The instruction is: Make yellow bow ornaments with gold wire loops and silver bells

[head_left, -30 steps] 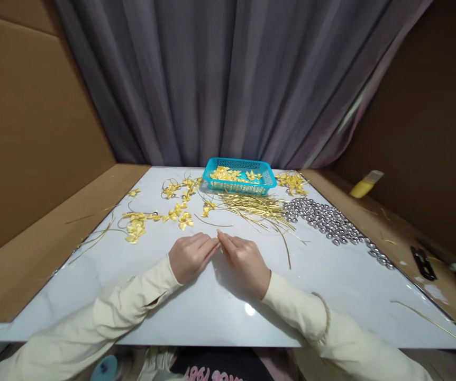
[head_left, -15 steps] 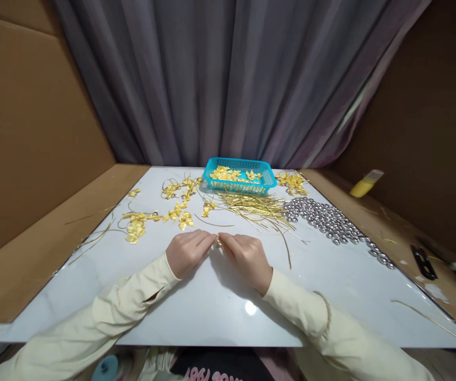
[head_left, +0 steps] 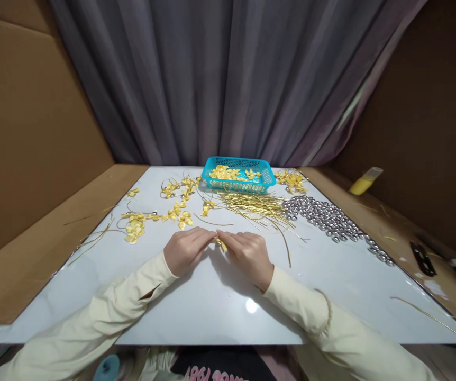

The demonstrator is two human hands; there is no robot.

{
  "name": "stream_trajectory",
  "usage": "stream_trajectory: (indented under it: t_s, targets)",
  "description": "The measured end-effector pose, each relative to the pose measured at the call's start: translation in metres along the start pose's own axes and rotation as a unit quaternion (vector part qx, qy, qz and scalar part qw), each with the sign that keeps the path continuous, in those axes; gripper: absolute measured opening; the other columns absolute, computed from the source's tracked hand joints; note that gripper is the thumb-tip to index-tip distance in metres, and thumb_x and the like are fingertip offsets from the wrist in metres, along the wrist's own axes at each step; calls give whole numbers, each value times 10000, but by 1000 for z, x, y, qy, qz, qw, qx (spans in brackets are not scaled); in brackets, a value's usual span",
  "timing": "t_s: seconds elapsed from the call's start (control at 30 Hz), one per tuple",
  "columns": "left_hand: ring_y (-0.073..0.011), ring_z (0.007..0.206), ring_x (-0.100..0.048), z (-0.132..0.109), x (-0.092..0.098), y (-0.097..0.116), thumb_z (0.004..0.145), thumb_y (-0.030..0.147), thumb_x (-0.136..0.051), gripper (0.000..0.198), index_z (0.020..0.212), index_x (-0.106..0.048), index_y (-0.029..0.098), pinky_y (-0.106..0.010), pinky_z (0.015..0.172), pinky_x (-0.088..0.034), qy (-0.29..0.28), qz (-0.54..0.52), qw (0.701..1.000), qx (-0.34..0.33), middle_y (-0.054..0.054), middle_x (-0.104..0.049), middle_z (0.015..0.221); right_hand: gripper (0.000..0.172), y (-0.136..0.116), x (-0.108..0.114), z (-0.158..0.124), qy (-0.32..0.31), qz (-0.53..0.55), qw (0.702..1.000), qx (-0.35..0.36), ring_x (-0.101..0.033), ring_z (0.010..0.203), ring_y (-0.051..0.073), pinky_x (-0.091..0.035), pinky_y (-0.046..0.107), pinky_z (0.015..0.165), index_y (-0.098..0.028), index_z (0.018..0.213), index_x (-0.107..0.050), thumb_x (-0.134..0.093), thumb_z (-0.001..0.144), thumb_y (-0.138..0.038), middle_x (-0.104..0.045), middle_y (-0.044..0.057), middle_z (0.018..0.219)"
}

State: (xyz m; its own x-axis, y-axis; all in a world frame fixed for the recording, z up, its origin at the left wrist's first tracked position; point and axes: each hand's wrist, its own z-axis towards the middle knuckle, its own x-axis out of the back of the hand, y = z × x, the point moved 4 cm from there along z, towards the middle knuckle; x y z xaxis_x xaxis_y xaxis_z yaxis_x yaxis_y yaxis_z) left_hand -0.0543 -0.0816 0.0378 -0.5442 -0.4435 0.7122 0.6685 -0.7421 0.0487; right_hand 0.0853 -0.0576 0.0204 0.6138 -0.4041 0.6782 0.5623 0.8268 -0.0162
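Note:
My left hand (head_left: 186,248) and my right hand (head_left: 248,253) rest on the white table (head_left: 196,301), fingertips meeting at its middle. Both pinch a small yellow bow piece (head_left: 222,244) between them; only a bit of it shows. Just beyond my hands lies a heap of thin gold wires (head_left: 256,207). Finished yellow bows (head_left: 160,214) are scattered to the far left. A pile of silver beads (head_left: 327,218) spreads to the right.
A turquoise basket (head_left: 236,181) with yellow bows stands at the table's far edge, before a grey curtain. More bows (head_left: 291,181) lie to its right. Brown cardboard walls close in both sides. A yellow bottle (head_left: 365,182) lies on the right ledge.
My hands have edged slightly away from me and their fingertips have closed together; a yellow bit now shows between them.

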Motion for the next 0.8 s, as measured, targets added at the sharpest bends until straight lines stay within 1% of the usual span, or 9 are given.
stream_trajectory:
  t_s: [0.07,0.13,0.3,0.43,0.53,0.63,0.73,0.8]
  targets:
    - [-168,709,-646,0,0,0,886,144,-440,149,954,-571,121,-261,611,-514,3,-1,1000,-4,-68,-699,801,218,0,0,0,3,12,1000,-14,-549,456,107,-305,242,482,-151,919,-674,-476,840,-108,-701,12,617]
    - [-171,691,-644,0,0,0,886,149,-443,147,943,-574,117,-262,597,-512,3,1,1000,-8,-67,-699,785,217,0,-1,1,6,29,999,-32,-563,458,111,-320,235,482,-162,876,-683,-477,833,-107,-694,4,594]
    - [-172,694,-644,0,0,-1,891,154,-416,177,946,-581,125,-263,603,-510,-7,13,1000,-12,-72,-702,800,176,3,-3,0,4,91,993,-80,-645,571,124,-416,209,531,-176,870,-684,-515,835,-139,-726,13,697]
    - [-180,704,-639,-1,0,-5,889,156,-404,198,973,-580,123,-275,603,-510,-29,12,999,-8,-79,-697,808,140,7,-4,1,-12,139,984,-112,-672,641,133,-471,202,585,-169,847,-679,-540,838,-152,-732,28,762]
    - [-177,732,-637,0,-1,-8,890,146,-404,198,975,-581,126,-276,630,-512,-45,-22,998,26,-80,-692,824,122,9,-3,3,-24,164,978,-127,-671,652,133,-483,203,596,-172,827,-672,-551,838,-158,-729,29,774]
    - [-160,720,-630,1,-2,-10,898,153,-401,194,939,-590,142,-261,643,-503,-70,-63,993,76,-58,-679,787,121,10,-2,4,-33,179,975,-127,-670,671,140,-486,210,611,-176,823,-665,-548,837,-148,-725,29,772]
    - [-145,666,-616,2,-3,-12,904,161,-391,207,881,-596,155,-244,621,-486,-92,-89,984,121,-27,-651,707,135,10,-3,3,-36,184,975,-120,-672,736,163,-492,240,662,-166,889,-655,-524,854,-161,-722,60,827]
    - [-136,638,-608,4,-2,-13,899,159,-395,211,846,-598,155,-232,610,-477,-96,-103,980,140,-18,-643,680,155,10,-4,3,-40,188,975,-113,-670,760,175,-492,257,678,-154,934,-643,-504,867,-175,-718,82,854]
